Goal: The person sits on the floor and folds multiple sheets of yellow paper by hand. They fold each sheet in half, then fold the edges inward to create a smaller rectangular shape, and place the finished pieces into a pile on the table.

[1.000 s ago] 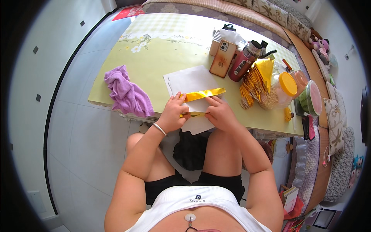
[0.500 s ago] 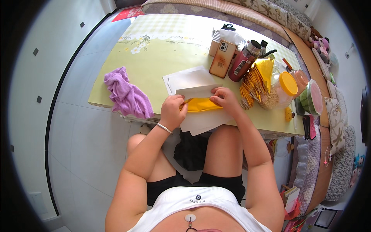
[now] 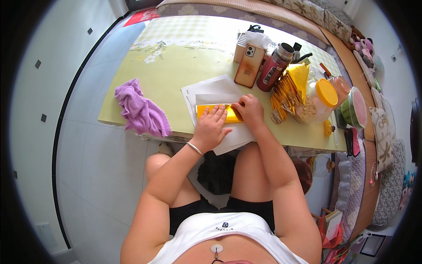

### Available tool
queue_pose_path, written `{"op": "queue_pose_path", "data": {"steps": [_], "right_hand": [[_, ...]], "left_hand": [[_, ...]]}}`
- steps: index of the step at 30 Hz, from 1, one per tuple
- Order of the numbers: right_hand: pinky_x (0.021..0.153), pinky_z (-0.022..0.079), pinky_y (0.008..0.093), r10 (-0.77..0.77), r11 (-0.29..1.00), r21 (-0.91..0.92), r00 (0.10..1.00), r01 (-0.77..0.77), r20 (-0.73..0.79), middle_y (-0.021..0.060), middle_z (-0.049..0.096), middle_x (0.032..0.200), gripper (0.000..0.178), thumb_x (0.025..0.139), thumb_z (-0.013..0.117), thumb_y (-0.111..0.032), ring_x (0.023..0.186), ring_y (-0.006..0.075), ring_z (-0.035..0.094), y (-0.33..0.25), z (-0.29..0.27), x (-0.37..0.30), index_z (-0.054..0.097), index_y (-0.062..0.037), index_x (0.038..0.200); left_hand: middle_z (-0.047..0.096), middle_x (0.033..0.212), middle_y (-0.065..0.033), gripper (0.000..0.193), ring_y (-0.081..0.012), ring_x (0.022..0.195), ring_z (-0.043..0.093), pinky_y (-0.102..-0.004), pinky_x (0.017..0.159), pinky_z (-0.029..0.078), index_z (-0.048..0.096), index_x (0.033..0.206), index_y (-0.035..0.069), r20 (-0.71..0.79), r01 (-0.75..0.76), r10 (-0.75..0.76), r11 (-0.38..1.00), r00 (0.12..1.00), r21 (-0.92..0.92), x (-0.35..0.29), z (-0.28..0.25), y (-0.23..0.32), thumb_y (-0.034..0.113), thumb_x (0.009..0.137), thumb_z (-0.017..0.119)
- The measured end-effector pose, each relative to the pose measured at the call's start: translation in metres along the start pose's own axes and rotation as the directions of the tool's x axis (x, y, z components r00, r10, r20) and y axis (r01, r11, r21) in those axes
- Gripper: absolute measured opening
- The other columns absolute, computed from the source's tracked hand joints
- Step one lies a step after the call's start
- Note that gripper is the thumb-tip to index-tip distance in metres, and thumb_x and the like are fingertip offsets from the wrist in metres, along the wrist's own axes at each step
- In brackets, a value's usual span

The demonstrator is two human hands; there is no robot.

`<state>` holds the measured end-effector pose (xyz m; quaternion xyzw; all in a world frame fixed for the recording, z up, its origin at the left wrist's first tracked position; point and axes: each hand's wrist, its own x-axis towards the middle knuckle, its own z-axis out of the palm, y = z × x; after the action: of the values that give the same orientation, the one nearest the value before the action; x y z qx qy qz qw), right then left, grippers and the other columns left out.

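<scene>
A strip of shiny gold foil paper (image 3: 233, 115) with a pale border lies on loose white sheets (image 3: 239, 137) near the table's front edge. My left hand (image 3: 212, 127) rests flat across the strip, fingers stretched out and slightly spread. At the strip's right end, my right hand (image 3: 250, 110) has its fingers curled together, pinching the foil's edge. The fingertips partly hide that edge. To the right of my right hand stands a bundle of folded gold foil pieces (image 3: 288, 90).
A lilac cloth (image 3: 141, 109) hangs over the table's left front edge. Behind my hands are an upright phone (image 3: 249, 66) and a maroon thermos (image 3: 274, 68). On the right are a yellow-lidded jar (image 3: 320, 103) and a pink-lidded container holding something green (image 3: 351, 108).
The gold paper, held slightly raised by both hands before, now lies down. My left hand has opened and flattened onto it; my right hand has shifted a little left.
</scene>
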<state>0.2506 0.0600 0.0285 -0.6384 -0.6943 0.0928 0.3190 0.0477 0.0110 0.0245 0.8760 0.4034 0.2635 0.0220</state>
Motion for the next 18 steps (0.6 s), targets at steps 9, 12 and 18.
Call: {"op": "queue_pose_path", "data": {"steps": [9,12,18], "right_hand": [[0.073,0.051,0.0438,0.044,0.998,-0.035,0.999,-0.044,0.022,0.0075,0.064,0.084,0.029,0.079,0.08,-0.035,0.087,0.0293,0.063,-0.0025,-0.0002,0.0027,0.068,-0.0096,0.074],[0.073,0.051,0.0438,0.048,0.998,-0.039,0.999,-0.047,0.014,0.0073,0.064,0.083,0.029,0.079,0.081,-0.035,0.087,0.0291,0.063,-0.0025,0.0004,0.0022,0.068,-0.01,0.074],[0.074,0.051,0.0436,0.052,0.997,-0.05,0.999,-0.052,0.0,0.0068,0.063,0.084,0.029,0.079,0.081,-0.036,0.088,0.0288,0.063,-0.0017,0.0031,0.0021,0.067,-0.0105,0.074]], "left_hand": [[0.05,0.149,-0.0197,0.072,-0.0338,0.141,0.044,-0.057,0.116,0.029,0.055,0.138,-0.002,0.04,0.01,-0.016,0.992,0.999,0.126,-0.0035,0.008,0.0074,0.052,0.092,0.061],[0.05,0.149,-0.02,0.072,-0.0342,0.141,0.044,-0.0582,0.115,0.028,0.054,0.14,-0.002,0.04,0.023,-0.028,0.991,0.999,0.135,-0.0037,0.0087,0.0089,0.052,0.092,0.061],[0.048,0.15,-0.0215,0.071,-0.0371,0.142,0.043,-0.0599,0.115,0.028,0.053,0.142,0.002,0.048,0.032,-0.039,0.991,0.998,0.133,-0.0046,0.0098,0.0093,0.053,0.093,0.059]]}}
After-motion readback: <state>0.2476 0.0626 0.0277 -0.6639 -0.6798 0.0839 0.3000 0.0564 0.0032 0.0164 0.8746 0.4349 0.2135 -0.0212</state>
